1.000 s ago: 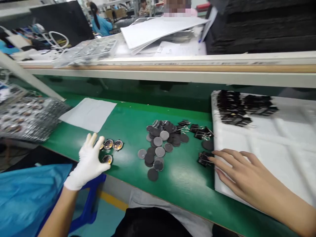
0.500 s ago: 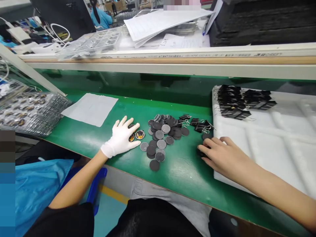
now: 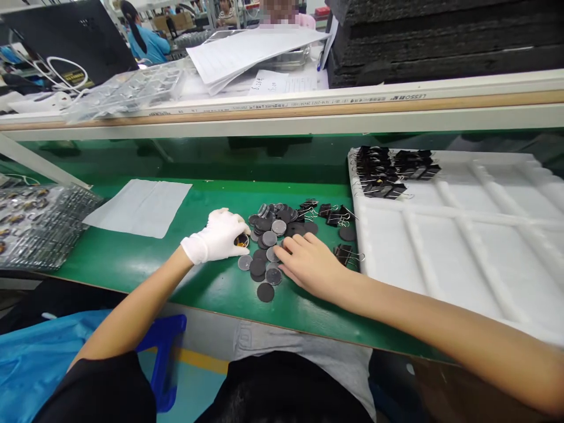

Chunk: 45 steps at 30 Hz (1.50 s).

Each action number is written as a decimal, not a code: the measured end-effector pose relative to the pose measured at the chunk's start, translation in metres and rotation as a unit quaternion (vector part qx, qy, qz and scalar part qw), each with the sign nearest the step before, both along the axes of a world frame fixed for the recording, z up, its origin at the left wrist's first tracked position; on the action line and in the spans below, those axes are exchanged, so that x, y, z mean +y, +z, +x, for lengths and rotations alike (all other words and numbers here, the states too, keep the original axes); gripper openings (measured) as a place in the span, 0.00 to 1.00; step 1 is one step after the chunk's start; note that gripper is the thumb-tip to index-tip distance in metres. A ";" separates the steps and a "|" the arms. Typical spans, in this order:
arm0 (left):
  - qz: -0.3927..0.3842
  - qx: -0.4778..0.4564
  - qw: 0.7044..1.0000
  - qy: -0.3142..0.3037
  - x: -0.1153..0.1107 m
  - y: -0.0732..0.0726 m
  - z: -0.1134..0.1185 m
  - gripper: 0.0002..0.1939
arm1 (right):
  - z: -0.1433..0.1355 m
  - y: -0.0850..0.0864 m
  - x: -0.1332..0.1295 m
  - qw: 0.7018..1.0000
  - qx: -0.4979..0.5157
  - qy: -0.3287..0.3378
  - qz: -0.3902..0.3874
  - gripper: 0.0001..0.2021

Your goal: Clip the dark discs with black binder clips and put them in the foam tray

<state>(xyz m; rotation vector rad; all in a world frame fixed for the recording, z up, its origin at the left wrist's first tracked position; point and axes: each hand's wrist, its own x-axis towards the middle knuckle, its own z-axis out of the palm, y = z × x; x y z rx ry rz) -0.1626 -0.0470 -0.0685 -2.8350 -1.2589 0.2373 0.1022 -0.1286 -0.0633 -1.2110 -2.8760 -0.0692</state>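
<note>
My left hand [image 3: 220, 237], in a white glove, has its fingers curled round a black-and-gold round piece [image 3: 242, 240] on the green table. Beside it spreads a heap of flat black and clear-grey discs [image 3: 269, 238]. My bare right hand [image 3: 312, 262] bends its fingers down at the heap's right side, and whatever its fingertips hold is hidden. Behind that wrist a black binder clip [image 3: 343, 254] lies against the white tray [image 3: 383, 235]. More binder clips [image 3: 333, 214] lie between heap and tray, near a lone black disc [image 3: 346, 234].
Rows of black binder clips [image 3: 379, 170] fill the tray's far left corner. A white sheet [image 3: 140, 207] lies on the left, beside stacked clear trays [image 3: 48, 220]. Papers [image 3: 255, 53] and black foam slabs [image 3: 440, 41] rest on the shelf [image 3: 282, 117]. People sit beyond.
My right hand has moved left from the tray's edge to the disc heap, leaving a binder clip uncovered there. My left fingers, spread before, have curled in. The view has shifted right.
</note>
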 end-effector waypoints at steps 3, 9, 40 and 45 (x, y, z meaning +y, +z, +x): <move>-0.003 -0.008 1.000 0.028 -0.002 -0.002 0.006 0.21 | -0.013 -0.011 0.008 1.000 -0.019 0.007 -0.013 0.09; -0.024 -0.063 0.998 0.001 -0.002 -0.015 0.002 0.14 | -0.010 -0.027 0.014 0.994 -0.006 0.065 0.083 0.08; -0.273 -0.591 0.751 0.112 0.001 0.053 0.151 0.35 | 0.053 0.036 0.014 0.932 0.301 -0.046 0.197 0.14; -0.203 -0.593 0.777 0.055 -0.006 0.046 0.150 0.29 | 0.047 0.041 0.014 0.759 0.597 -0.216 -0.147 0.18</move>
